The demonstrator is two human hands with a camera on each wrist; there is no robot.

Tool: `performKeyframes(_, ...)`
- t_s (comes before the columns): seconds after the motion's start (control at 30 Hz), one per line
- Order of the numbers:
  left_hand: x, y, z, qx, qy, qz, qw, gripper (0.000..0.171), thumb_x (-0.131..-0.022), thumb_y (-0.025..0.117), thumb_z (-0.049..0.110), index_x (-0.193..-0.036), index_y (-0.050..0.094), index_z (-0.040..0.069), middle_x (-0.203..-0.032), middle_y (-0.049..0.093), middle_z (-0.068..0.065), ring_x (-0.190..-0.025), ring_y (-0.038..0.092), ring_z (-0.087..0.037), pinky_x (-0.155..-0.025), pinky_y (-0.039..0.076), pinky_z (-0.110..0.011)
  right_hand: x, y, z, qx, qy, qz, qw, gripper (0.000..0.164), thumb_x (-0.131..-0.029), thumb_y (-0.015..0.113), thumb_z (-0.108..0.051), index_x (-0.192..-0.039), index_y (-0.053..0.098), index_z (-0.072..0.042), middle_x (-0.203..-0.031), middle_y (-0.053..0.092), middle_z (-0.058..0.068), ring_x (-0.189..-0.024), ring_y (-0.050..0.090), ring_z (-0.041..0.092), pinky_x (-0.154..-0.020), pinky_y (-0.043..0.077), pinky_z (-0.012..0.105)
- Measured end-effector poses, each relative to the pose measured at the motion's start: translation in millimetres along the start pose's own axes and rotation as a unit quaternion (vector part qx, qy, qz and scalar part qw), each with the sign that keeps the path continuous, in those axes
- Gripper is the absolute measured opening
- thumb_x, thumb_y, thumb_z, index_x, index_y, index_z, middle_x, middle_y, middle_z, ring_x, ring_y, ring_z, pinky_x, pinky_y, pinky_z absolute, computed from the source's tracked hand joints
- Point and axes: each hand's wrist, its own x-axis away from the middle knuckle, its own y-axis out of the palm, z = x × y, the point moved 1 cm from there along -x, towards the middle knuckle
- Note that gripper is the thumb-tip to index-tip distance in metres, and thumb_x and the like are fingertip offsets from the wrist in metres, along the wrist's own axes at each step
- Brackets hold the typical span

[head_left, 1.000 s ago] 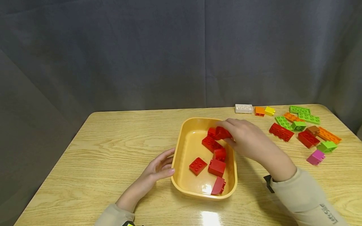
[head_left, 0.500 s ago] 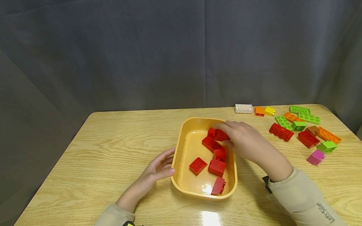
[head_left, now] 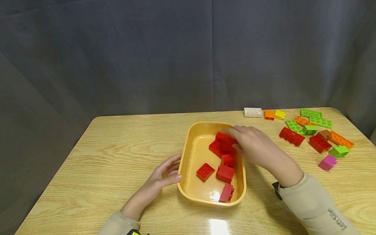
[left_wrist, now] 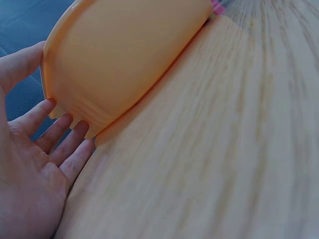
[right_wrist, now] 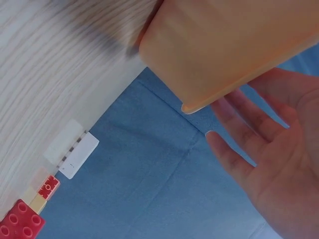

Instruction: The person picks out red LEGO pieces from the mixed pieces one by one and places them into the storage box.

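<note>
A yellow plastic tray (head_left: 191,163) sits mid-table with several red toy building bricks inside. Against its left side rests my left hand (head_left: 160,174), thumb by the rim and fingers spread along the outer wall; the left wrist view shows this left palm (left_wrist: 35,174) with its fingers nearly straight. My right hand (head_left: 254,143) reaches over the tray's far right rim. Just below its fingertips is a blurred red brick (head_left: 227,144), overlapping other red bricks. A flat square red brick (head_left: 205,172) lies alone. In the right wrist view the tray wall (right_wrist: 219,45) hides the fingertips of the right hand (right_wrist: 274,134).
Right of the tray lie loose bricks: a long red brick (head_left: 291,136), another red brick (head_left: 320,144), a pink brick (head_left: 328,163), and several green and orange ones. A white brick (head_left: 253,112) lies near the back edge, before a dark curtain (head_left: 147,58).
The red brick at my right fingertips has dropped lower, onto the bricks in the tray, while that hand hardly moves. Earlier the right hand shifted slightly left. My left hand stays put.
</note>
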Motion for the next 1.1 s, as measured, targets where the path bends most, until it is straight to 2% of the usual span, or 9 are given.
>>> performKeyframes(0.63, 1.1, 1.0, 1.9, -0.002, -0.003, 0.002, 1.0, 0.066, -0.096, 0.058, 0.012, -0.155, 0.028, 0.005, -0.152, 0.037, -0.024, -0.136, 0.041, -0.035, -0.106, 0.04, -0.032, 1.7, -6.3, 3.9, -0.004, -0.011, 0.015, 1.0, 0.041, -0.08, 0.076, 0.005, -0.119, 0.067, -0.004, -0.099, 0.068, 0.01, -0.085, 0.065, 0.029, -0.079, 0.054, 0.045)
performKeyframes(0.9, 0.6, 0.5, 0.4, -0.003, -0.002, 0.001, 1.0, 0.066, -0.096, 0.058, 0.012, -0.155, 0.027, 0.003, -0.152, 0.036, -0.024, -0.136, 0.04, -0.037, -0.106, 0.04, -0.032, 1.9, -9.9, 10.1, -0.007, -0.002, 0.022, 1.0, 0.04, -0.08, 0.079, 0.002, -0.118, 0.068, -0.003, -0.107, 0.07, 0.013, -0.091, 0.067, 0.032, -0.082, 0.055, 0.048)
performKeyframes(1.1, 0.2, 0.2, 0.0, -0.001, -0.002, 0.001, 1.0, 0.067, -0.096, 0.058, 0.013, -0.155, 0.027, 0.002, -0.151, 0.036, -0.026, -0.136, 0.04, -0.038, -0.106, 0.04, -0.032, 3.1, -14.2, 16.7, -0.011, 0.025, 0.003, 1.0, 0.041, -0.081, 0.077, 0.002, -0.12, 0.066, -0.002, -0.112, 0.069, 0.017, -0.097, 0.067, 0.036, -0.085, 0.053, 0.051)
